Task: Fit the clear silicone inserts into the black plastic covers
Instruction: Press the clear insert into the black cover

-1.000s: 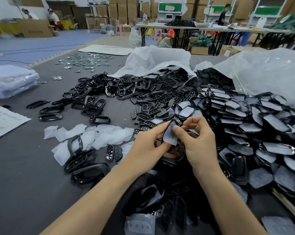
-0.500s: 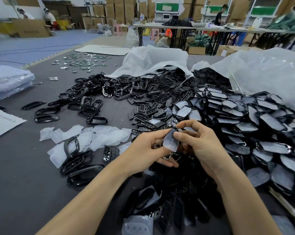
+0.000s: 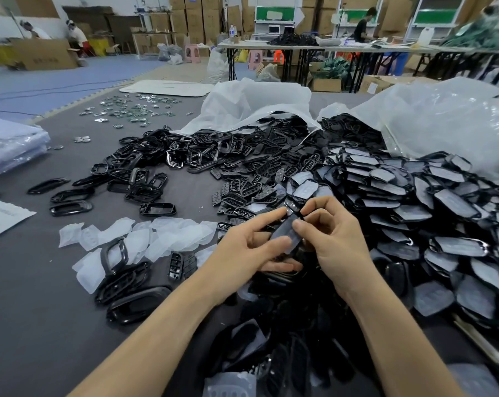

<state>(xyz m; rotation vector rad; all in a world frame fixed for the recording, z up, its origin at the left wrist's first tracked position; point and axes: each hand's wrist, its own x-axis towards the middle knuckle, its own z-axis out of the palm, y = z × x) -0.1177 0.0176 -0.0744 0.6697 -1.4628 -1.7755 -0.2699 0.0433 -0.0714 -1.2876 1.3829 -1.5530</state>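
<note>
Silicone insert (image 3: pixel 284 232) lay on a black cover (image 3: pixel 296 215), both pinched between the left hand (image 3: pixel 248 247) and the right hand (image 3: pixel 337 242) above a heap of black parts (image 3: pixel 299 316). If the thumbs pressed unevenly, one edge could lift, or the piece might slip down into the heap.

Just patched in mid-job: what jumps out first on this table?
At centre, the left hand and right hand pinch one black cover between them. A big heap of covers fills the right side, spilling from white plastic bags; loose clear inserts lie on the left.
</note>
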